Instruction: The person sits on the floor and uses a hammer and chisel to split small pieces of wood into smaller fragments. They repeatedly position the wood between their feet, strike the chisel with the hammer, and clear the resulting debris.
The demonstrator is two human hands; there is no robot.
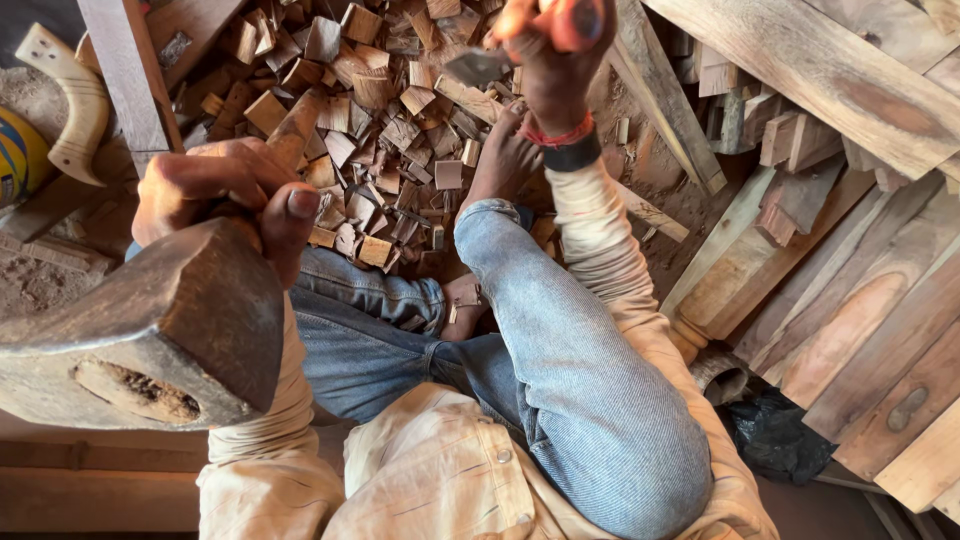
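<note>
My left hand (222,196) is closed around a brown piece of wood (296,126), with the thumb pressed on its side. It holds the piece against a big dark wooden block (150,330) close to the camera at lower left. My right hand (553,68) is raised at the top centre. It grips a tool with an orange handle (578,20) and a grey metal blade (474,66) that points left. The blade hangs above a heap of wood chips (385,120). I sit with bent knees in blue jeans, and my bare foot (503,160) rests at the edge of the chips.
Long planks and boards (850,300) are stacked on the right. A pale carved wooden piece (72,100) lies at upper left beside a blue and yellow object (14,152). A black plastic bag (775,437) sits under the boards at lower right. Sawdust covers the ground.
</note>
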